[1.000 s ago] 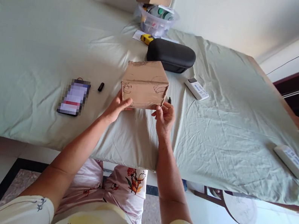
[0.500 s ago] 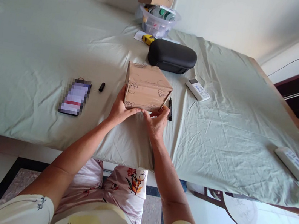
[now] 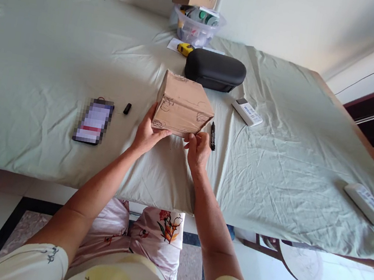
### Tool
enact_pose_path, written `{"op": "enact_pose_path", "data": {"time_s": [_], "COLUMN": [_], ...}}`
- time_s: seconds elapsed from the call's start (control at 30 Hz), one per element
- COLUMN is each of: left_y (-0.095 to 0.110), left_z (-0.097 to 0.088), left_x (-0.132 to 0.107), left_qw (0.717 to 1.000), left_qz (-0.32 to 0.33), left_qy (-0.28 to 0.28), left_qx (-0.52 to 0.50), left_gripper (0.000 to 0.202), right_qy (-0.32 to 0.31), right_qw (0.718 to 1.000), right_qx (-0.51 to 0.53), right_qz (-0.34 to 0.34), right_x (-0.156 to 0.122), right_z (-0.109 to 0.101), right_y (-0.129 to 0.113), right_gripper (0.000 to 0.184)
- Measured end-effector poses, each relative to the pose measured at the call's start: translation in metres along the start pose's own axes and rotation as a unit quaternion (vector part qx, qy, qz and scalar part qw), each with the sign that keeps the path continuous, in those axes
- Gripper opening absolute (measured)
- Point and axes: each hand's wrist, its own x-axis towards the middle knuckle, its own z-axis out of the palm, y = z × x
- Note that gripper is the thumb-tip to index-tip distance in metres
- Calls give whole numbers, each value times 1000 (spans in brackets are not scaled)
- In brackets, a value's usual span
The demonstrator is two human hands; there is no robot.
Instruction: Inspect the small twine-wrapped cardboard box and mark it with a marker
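Left hand (image 3: 145, 135): you grip the box (image 3: 183, 113), likely steadying its tilt.
Right hand (image 3: 199, 152): curled at its edge, grip unclear.

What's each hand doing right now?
Left hand: holding the scribbled cardboard box.
Right hand: fingers curled at the box's lower edge; grip cannot be told.

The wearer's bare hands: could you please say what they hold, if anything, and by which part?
The scribbled brown cardboard box: the left hand holds its lower left corner; the right hand touches its lower right corner, grip unclear.
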Motion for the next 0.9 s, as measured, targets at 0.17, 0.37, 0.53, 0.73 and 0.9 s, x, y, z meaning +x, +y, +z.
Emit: {"op": "enact_pose_path", "data": {"time_s": [0.17,0.37,0.53,0.73,0.9], "left_y": [-9,-10,-32,-43,-36], "left_z": [-4,-6,-14,-23,-25], "left_x": [4,4,15,22,21], "left_qw": [1000,995,979,962,952], "left_qz": [24,82,188,232,241], "left_qy": [7,34,39,22,29], "left_qx": [-4,37,75,140,185], "left_gripper": [119,100,88,70,66], "right_qy": [-6,-42,-105,-44,24], "right_qw": [999,999,992,996,999], "right_qx": [32,-5,-68,-78,-24], "right_qz": [18,25,22,11,-26], "right_x": [-1,-1,-2,3,8], "right_z": [-1,-2,-2,-4,-8], "right_y": [-10,-15,-12,4,15], "right_gripper": [46,49,50,48,71]}}
